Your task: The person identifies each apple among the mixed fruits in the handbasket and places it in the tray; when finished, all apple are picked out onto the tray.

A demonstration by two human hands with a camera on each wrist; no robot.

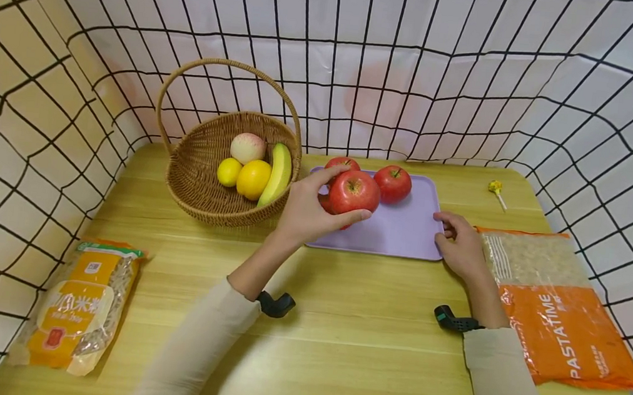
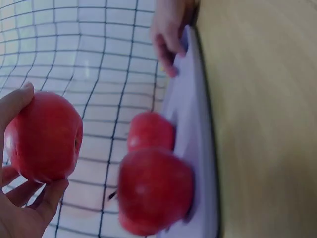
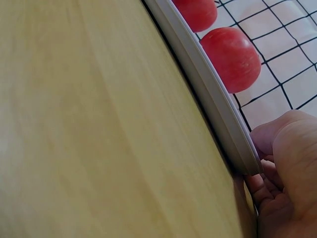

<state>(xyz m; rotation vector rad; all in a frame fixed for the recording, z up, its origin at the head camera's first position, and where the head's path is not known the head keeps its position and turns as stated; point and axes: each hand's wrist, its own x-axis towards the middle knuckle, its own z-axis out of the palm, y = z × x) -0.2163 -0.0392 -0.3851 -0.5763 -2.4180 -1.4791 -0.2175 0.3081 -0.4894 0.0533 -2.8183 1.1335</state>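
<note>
My left hand (image 1: pixel 306 212) holds a red apple (image 1: pixel 355 191) between thumb and fingers, raised above the left part of a lilac tray (image 1: pixel 404 233). The left wrist view shows that held apple (image 2: pixel 44 136) apart from the others. On the tray lie a red apple (image 1: pixel 393 184) at the back and another apple (image 1: pixel 342 161) to its left. More red shows under the held apple, mostly hidden. My right hand (image 1: pixel 462 245) grips the tray's right edge; in the right wrist view the thumb (image 3: pixel 267 136) lies at the rim (image 3: pixel 247 148), with fingers beneath.
Left of the tray stands a wicker basket (image 1: pixel 197 206) with a tall handle, holding a peach (image 1: pixel 248 148), a lemon (image 1: pixel 229 172), a yellow-orange fruit (image 1: pixel 253 179) and a banana (image 1: pixel 277 175). A lollipop (image 1: pixel 495 188), a pasta bag (image 1: pixel 570 332) and another food bag (image 1: pixel 78 305) lie around.
</note>
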